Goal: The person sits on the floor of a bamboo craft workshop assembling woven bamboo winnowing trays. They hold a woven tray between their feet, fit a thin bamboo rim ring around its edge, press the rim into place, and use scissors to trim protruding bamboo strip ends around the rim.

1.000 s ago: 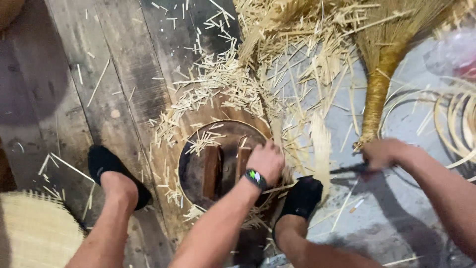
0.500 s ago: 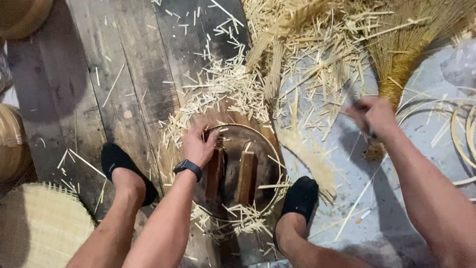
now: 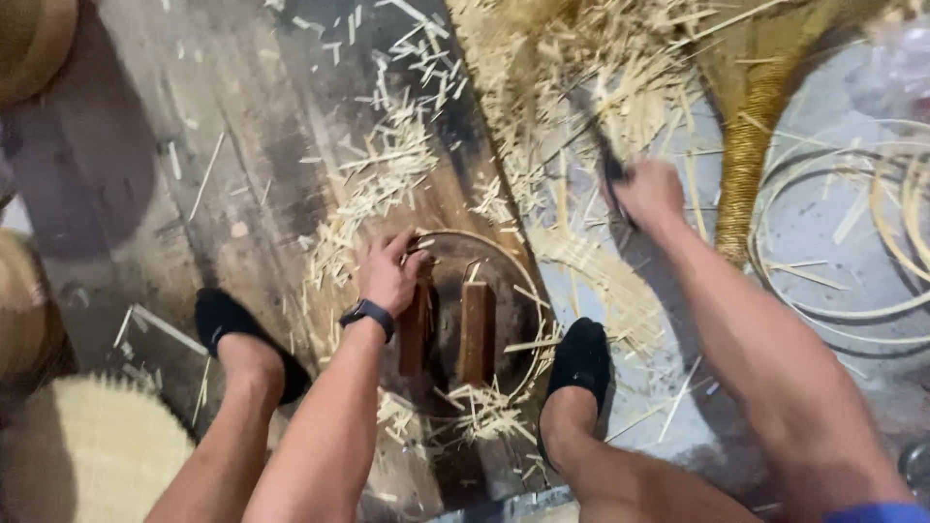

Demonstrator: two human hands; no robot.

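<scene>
- Nearest the camera, we are seeing two bare legs ending in black shoes, the left shoe [image 3: 235,334] standing on the dark plank floor [image 3: 126,174] and the right shoe [image 3: 579,360] standing at the edge of a round frame.
- At the lower left edge, a pale woven basket [image 3: 82,455] is sitting beside the left leg.
- Between the shoes, a round hoop frame [image 3: 518,291] is lying flat on the floor, and two short wooden blocks [image 3: 477,329] are standing side by side inside it.
- The left hand [image 3: 387,271], wearing a black wristband [image 3: 367,314], is resting on the upper left part of that frame, its fingers curling over the top of the left block and the rim; we cannot tell how tightly they are gripping.
- All around the frame, pale bamboo slivers [image 3: 387,165] are lying scattered on the planks.
- Farther out to the right, the right hand [image 3: 647,194] is closing fully around the dark handle of a blade [image 3: 605,160], which is blurring and pointing up and away from us.
- Beyond that hand, a tall woven piece with a tightly bound golden neck [image 3: 744,155] is lying among the shavings.
- At the far right, thin coiled bamboo strips [image 3: 843,310] are lying in loops on the grey ground.
</scene>
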